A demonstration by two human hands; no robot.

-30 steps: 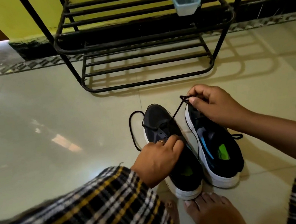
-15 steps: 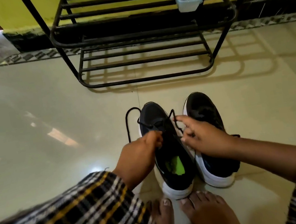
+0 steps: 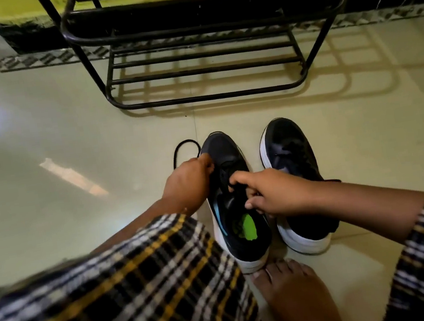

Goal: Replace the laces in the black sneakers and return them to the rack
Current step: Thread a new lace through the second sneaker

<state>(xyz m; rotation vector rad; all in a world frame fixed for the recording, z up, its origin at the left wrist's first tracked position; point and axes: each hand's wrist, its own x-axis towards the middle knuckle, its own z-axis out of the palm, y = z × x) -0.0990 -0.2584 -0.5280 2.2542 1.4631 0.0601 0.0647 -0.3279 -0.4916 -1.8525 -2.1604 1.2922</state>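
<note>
Both hands work the left sneaker (image 3: 237,227); left hand (image 3: 189,182) and right hand (image 3: 271,193) pinch its lace (image 3: 181,148).

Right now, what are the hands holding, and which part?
Both hands work the black lace on the left sneaker: left hand near the toe-end eyelets, right hand at the middle eyelets.

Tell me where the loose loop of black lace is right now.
In the head view, the lace loop lies on the floor left of the left sneaker, just beyond the left hand.
</note>
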